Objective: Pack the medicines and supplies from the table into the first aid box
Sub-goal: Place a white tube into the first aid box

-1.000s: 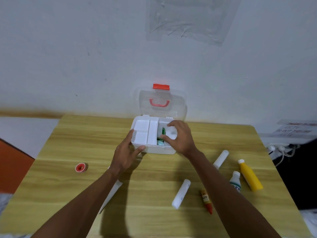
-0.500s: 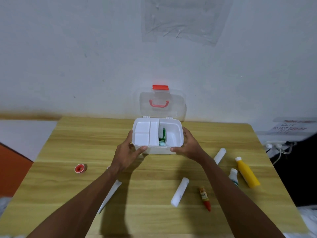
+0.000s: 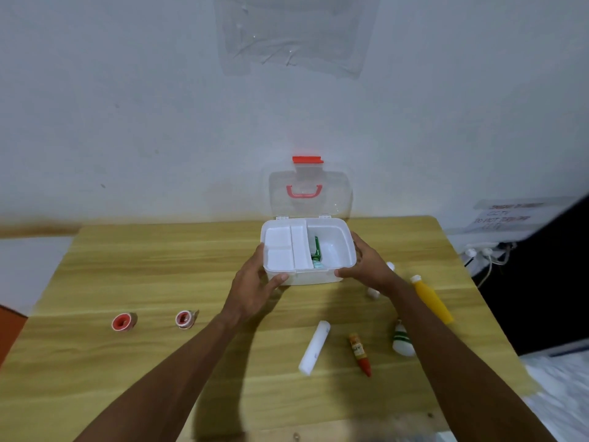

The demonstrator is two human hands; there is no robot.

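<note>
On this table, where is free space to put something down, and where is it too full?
The table is bare at its far left, between the wall and the two tape rolls, and along the near edge left of the white roll. Right of the first aid box it is crowded: yellow bottle, white bottle and red tube lie close together.

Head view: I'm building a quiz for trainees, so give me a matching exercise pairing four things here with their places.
Things:
1. green pack
2. yellow bottle
3. tape rolls
4. red tube

Places:
A. table, left of the arms
B. inside the box
C. table, far right
D. table, between the arms

Pairs: 1-B, 2-C, 3-A, 4-D
</note>
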